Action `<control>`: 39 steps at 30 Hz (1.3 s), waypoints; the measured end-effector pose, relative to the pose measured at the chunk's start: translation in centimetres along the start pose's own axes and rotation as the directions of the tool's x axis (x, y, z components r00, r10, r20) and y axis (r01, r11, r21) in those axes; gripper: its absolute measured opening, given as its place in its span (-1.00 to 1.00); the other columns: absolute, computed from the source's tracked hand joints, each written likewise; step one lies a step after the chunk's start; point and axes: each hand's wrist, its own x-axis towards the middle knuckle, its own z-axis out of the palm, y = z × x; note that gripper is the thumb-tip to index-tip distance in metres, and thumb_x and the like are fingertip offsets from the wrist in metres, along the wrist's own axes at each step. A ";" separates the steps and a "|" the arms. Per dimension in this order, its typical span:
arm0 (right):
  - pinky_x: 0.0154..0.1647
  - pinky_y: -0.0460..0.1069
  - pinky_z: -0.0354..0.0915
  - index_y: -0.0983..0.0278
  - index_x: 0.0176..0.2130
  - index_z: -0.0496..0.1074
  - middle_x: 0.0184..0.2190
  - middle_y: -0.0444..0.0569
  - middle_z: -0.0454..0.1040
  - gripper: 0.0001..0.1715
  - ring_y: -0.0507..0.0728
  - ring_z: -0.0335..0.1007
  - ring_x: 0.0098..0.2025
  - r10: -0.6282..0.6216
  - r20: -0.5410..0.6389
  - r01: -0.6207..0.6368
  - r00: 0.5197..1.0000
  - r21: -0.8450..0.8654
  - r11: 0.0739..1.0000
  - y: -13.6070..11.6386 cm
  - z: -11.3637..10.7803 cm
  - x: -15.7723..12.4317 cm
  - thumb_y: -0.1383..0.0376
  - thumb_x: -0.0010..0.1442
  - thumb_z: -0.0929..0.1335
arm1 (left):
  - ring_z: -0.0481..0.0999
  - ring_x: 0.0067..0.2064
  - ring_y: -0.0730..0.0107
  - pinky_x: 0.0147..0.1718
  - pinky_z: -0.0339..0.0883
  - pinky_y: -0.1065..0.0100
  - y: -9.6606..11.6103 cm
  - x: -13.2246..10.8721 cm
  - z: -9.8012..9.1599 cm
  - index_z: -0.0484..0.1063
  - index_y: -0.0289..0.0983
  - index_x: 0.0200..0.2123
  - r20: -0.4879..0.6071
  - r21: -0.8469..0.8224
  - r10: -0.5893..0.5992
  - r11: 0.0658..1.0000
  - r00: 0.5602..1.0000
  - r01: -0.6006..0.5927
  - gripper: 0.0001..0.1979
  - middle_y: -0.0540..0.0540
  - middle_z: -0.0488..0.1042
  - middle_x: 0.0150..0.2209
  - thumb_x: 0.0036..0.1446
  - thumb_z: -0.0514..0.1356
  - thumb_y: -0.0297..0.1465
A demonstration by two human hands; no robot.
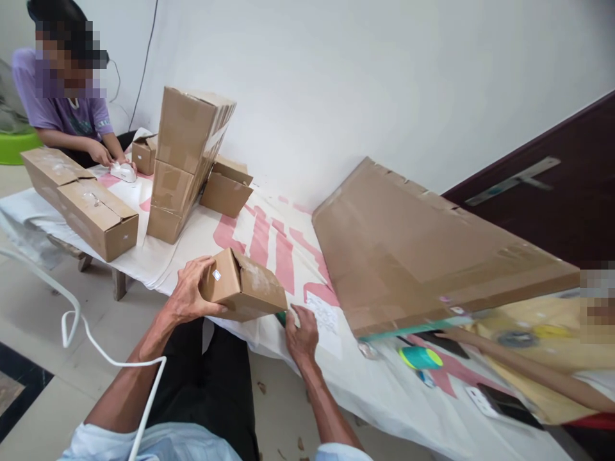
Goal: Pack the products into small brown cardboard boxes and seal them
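Note:
A small brown cardboard box with a tiny white label on its end is tilted over the table's front edge. My left hand grips its left end, thumb below and fingers over the top. Just off the box's right end is my right hand, its fingers curled together; what they hold, if anything, is too small to name. Something dark green shows partly between that hand and the box. A white sheet of small labels lies on the cloth beyond my right hand.
Stacked cartons, an open box and long boxes stand at left, where a co-worker handles a white device. A large cardboard panel leans at right, near another person's arm. A white cable crosses my left arm.

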 end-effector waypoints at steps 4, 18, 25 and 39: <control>0.07 0.24 0.46 0.27 -0.06 0.61 -0.11 0.17 0.59 -0.58 0.31 0.53 -0.02 -0.071 -0.133 0.087 0.989 0.119 0.989 -7.5 -5.0 6.8 0.10 0.48 0.26 | 0.32 0.40 -0.39 0.33 0.17 -0.23 0.9 0.3 0.6 0.35 -0.10 0.35 -0.010 0.029 0.018 0.999 1.000 -0.017 0.11 -0.34 0.40 0.36 -0.32 0.66 -0.21; 0.01 0.12 0.34 0.27 -0.18 0.58 -0.14 0.10 0.57 -0.83 0.26 0.39 -0.05 -0.663 0.466 0.748 0.586 0.004 0.664 -22.8 -7.7 13.1 0.44 0.39 0.37 | 0.36 0.35 -0.31 0.28 0.20 -0.15 4.5 0.6 2.4 0.22 -0.19 0.36 -0.014 0.120 0.034 0.992 0.999 -0.032 0.14 -0.36 0.43 0.32 -0.27 0.64 -0.20; -0.06 0.10 0.26 0.27 -0.22 0.60 -0.15 0.10 0.55 -0.78 0.24 0.35 -0.08 -0.672 0.509 0.802 0.539 -0.066 0.593 -22.8 -7.6 13.1 0.45 0.41 0.35 | 0.35 0.35 -0.34 0.24 0.23 -0.13 4.8 0.5 2.5 0.24 -0.19 0.34 -0.015 0.120 0.025 0.993 1.000 -0.023 0.08 -0.36 0.43 0.31 -0.24 0.62 -0.19; -0.05 0.10 0.32 0.26 -0.28 0.57 -0.17 0.09 0.55 -0.74 0.25 0.37 -0.04 -0.670 0.522 0.779 0.527 0.018 0.627 -22.8 -8.1 13.1 0.50 0.38 0.34 | 0.36 0.36 -0.30 0.26 0.22 -0.15 5.1 0.4 2.5 0.28 -0.18 0.34 -0.024 0.131 0.043 0.991 0.999 -0.040 0.03 -0.37 0.41 0.34 -0.17 0.61 -0.14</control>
